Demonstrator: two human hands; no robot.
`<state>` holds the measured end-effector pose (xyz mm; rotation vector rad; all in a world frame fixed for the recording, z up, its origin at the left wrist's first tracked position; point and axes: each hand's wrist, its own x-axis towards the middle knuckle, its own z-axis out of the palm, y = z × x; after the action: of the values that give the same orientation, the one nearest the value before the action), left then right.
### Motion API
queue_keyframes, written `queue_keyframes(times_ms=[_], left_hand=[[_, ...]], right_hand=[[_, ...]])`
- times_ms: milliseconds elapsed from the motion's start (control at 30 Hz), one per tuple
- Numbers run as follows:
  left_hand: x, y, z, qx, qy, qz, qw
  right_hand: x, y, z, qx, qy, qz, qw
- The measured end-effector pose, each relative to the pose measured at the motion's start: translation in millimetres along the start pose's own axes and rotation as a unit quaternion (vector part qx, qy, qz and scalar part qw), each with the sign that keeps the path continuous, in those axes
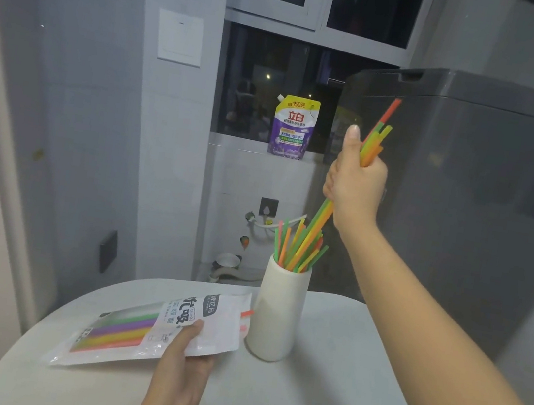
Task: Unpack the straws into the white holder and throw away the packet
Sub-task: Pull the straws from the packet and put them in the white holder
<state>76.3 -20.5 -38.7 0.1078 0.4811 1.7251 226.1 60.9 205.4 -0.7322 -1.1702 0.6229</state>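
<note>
My right hand (357,181) grips a bunch of straws (377,139) above the white holder (277,315), lower ends angled into its mouth. My left hand (181,359) pinches the packet (149,330) flat on the bench (315,400) near its far edge, steadying it since straws remain inside.

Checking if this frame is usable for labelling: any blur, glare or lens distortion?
Head view: wide-angle bending at the edges, dim indoor light, dark window with reflections; right hand and its straws slightly soft; packet print stays readable.
</note>
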Motion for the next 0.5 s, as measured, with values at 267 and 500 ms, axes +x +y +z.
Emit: queue_keyframes(times_ms=[267, 500], left_hand=[[0.8, 2.1, -0.9, 0.021, -0.003, 0.001, 1.0], [0.6, 2.3, -0.9, 0.015, -0.011, -0.006, 1.0]], right_hand=[[-17.1, 62.8, -11.1, -0.332, -0.059, 0.006, 0.941], [-23.8, 96.0, -27.3, -0.557, -0.143, -0.021, 0.818]])
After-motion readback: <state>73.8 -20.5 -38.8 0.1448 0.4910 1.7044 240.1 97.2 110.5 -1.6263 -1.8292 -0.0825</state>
